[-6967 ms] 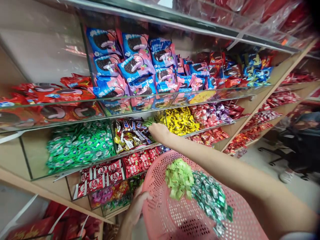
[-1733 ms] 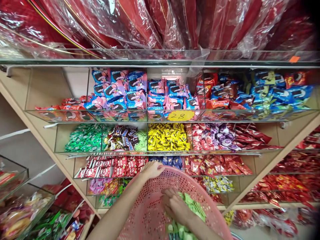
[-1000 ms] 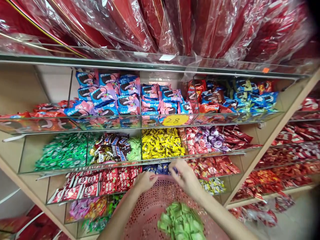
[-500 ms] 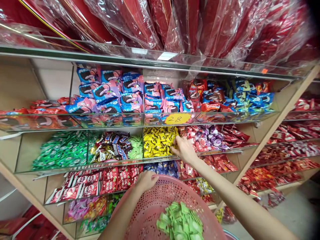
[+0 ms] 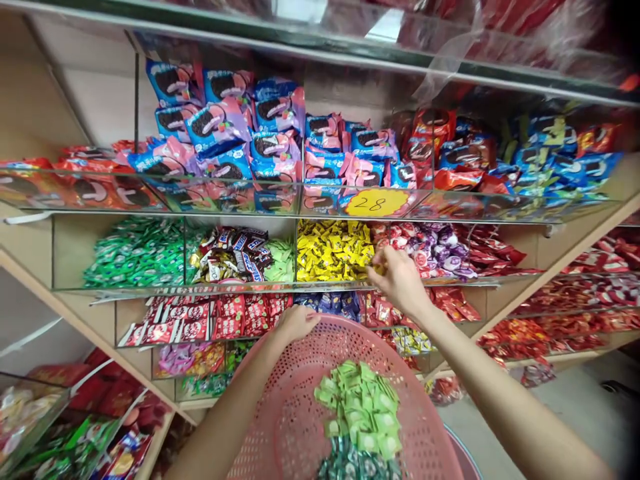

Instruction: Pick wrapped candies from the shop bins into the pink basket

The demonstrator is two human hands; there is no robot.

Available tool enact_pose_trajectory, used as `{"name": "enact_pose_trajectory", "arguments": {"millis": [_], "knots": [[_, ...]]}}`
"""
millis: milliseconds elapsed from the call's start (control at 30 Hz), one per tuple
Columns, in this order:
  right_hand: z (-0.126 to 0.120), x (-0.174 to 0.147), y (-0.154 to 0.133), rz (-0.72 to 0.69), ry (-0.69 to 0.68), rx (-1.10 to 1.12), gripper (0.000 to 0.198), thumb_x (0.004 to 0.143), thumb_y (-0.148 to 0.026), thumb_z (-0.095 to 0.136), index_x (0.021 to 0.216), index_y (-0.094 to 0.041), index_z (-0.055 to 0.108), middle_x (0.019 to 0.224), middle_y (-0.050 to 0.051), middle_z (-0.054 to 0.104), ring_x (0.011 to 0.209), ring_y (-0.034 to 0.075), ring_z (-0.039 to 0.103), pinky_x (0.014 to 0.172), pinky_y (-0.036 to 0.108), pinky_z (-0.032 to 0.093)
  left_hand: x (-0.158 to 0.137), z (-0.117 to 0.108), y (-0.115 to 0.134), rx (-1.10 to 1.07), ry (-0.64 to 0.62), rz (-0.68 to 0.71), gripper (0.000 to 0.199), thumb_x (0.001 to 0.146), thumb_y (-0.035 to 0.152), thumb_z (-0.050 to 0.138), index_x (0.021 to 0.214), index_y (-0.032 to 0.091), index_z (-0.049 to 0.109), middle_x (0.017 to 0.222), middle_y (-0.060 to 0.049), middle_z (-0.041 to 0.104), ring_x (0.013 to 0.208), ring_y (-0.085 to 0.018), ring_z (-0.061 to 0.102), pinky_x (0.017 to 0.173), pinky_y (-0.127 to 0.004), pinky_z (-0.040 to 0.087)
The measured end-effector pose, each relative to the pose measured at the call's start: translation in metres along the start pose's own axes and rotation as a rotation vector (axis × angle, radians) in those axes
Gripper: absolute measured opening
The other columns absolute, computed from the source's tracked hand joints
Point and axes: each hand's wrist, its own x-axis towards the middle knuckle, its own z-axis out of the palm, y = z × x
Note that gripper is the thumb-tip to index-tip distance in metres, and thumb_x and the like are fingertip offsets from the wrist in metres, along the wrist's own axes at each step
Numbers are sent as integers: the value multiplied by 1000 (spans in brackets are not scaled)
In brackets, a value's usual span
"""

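My left hand (image 5: 296,324) is closed over the far rim of a pink perforated plastic basket (image 5: 290,407). In the basket lie a heap of light green wrapped candies (image 5: 361,403) and, nearer me, dark green wrapped candies (image 5: 355,460). My right hand (image 5: 400,280) is at the front right of the shelf compartment with yellow-wrapped candies (image 5: 333,250). Its fingers are curled together, and a bit of yellow shows at the fingertips; how many pieces it holds is hidden.
Green candies (image 5: 140,253), chocolate bars (image 5: 245,250) and purple-and-red candies (image 5: 440,247) fill neighbouring glass-fronted compartments. Blue-and-pink cookie packs (image 5: 215,130) sit above, behind a yellow price tag (image 5: 377,202). Lower shelves hold red packets (image 5: 230,317). Another basin's rim (image 5: 463,447) shows beside the basket.
My view has tilted down and come closer to the shelves. The right hand has drawn back from the yellow candies, fingers curled. More dark green candies show in the basket; the left hand keeps the rim.
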Motion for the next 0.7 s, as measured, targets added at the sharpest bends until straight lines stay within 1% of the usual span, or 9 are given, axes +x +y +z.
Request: {"name": "enact_pose_trajectory", "arguments": {"millis": [67,133,167,233,333,433,500,567,700], "knots": [[1,-21,-13,6,42,113,11,82,-26,55,81,-21,45,83,4,59,81,21,50,73,32,37,0,1,-1,-16,-1,11,39,86,48,37,81,24,68,88,-5,73,81,-21,65,59,-26,32],[16,-46,-28,2,-22,222,9,84,-24,53,81,-21,46,87,4,59,83,20,50,75,31,37,0,1,-1,-27,-4,11,39,86,47,37,79,24,67,84,-5,73,76,-19,64,57,-26,31],[29,-60,-34,-9,-98,258,7,84,-22,53,81,-21,46,86,3,59,83,19,50,75,30,37,-1,0,0,-32,-4,10,39,86,46,37,77,23,67,81,-4,72,72,-18,63,56,-26,30],[62,-84,-43,-20,-326,265,7,82,-16,52,82,-21,48,83,2,58,82,18,50,73,28,36,-2,-1,1,-38,2,15,39,87,45,36,75,23,66,75,-4,70,66,-17,60,53,-26,28],[108,-110,-44,-8,-627,235,15,74,-9,55,82,-20,50,78,0,57,79,17,49,69,25,34,-3,-2,2,-27,14,15,40,87,46,36,73,22,65,74,-4,70,65,-17,60,52,-27,26],[138,-126,-38,-1,-813,227,18,70,-7,57,83,-19,53,78,0,57,82,16,50,69,25,33,-3,-2,3,-35,10,-3,40,86,48,38,76,23,67,79,-5,72,70,-18,63,54,-27,28],[148,-134,-37,-2,-869,231,18,70,-6,57,83,-19,54,78,0,58,83,16,50,70,25,33,-2,0,3,-47,6,-15,39,85,48,39,81,24,70,85,-5,73,76,-20,65,56,-27,30],[153,-140,-38,1,-882,225,16,72,-8,58,83,-19,55,79,1,59,84,17,51,70,25,33,-2,1,2,-51,4,-30,38,84,48,41,84,25,71,88,-6,74,80,-22,65,57,-27,30],[148,-139,-48,-32,-815,180,11,80,-22,62,88,-19,56,93,6,63,94,22,52,76,30,37,-2,2,0,-47,21,-21,38,85,47,39,79,24,69,82,-5,73,74,-20,64,55,-27,28]]}}
